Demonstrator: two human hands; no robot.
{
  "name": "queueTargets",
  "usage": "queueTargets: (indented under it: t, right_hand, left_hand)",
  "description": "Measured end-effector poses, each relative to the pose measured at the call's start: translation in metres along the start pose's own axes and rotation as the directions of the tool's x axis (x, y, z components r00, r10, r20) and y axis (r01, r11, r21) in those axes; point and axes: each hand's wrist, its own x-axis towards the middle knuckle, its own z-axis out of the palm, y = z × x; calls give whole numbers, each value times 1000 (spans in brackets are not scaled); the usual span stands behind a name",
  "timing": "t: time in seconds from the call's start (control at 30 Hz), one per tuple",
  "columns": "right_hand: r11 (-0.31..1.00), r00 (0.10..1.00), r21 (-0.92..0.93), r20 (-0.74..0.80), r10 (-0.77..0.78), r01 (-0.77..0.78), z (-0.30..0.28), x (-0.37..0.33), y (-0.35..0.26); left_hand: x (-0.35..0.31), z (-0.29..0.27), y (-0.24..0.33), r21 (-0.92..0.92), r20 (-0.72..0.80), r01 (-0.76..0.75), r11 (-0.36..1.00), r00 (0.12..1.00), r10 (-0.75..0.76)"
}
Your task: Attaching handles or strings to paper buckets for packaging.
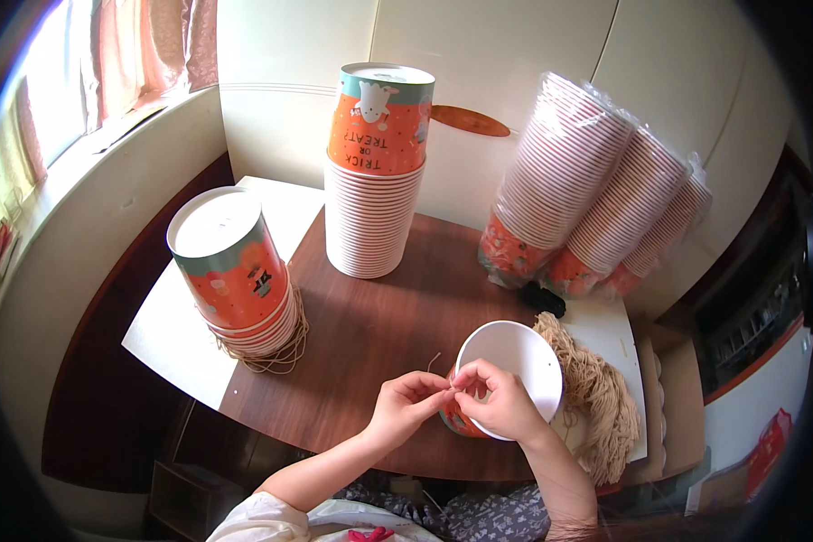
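Note:
A white-lined paper bucket (524,357) with an orange outside stands tilted at the table's near right side, its open mouth toward me. At its left rim, my left hand (405,408) and my right hand (499,404) meet fingertip to fingertip, both closed in a pinch. Between them is a thin tan string (434,359), its loose end curling up past my left fingers; most of it is hidden. My right hand overlaps the bucket's mouth. A small dark hole shows in the bucket's inner right wall. Right beside the bucket lies a thick bundle of tan strings (596,397).
A tall upside-down stack of paper buckets (375,217) stands at the back. At left is a shorter stack (235,266) with string loops round its base. Plastic-wrapped bucket stacks (569,163) lean at back right, near a black object (544,300). A cardboard box (682,406) stands right.

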Motion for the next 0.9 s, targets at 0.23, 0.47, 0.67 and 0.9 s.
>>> queueTargets:
  t: [0.23, 0.47, 0.67, 0.9]
  right_hand:
    - [999, 999, -31, -31, -24, 23, -1, -1, -1]
    - [977, 990, -179, -54, -128, 117, -1, -2, -8]
    - [958, 987, -265, -83, -139, 113, 6, -7, -9]
    - [849, 945, -479, -105, -309, 224, 8, -8, -9]
  left_hand:
    - [2, -1, -1, -91, -3, 27, 995, 1000, -28]
    - [5, -5, -9, -212, 40, 48, 976, 998, -41]
    - [4, -11, -17, -414, 137, 149, 898, 985, -100]
    - [2, -8, -18, -517, 130, 185, 836, 982, -136]
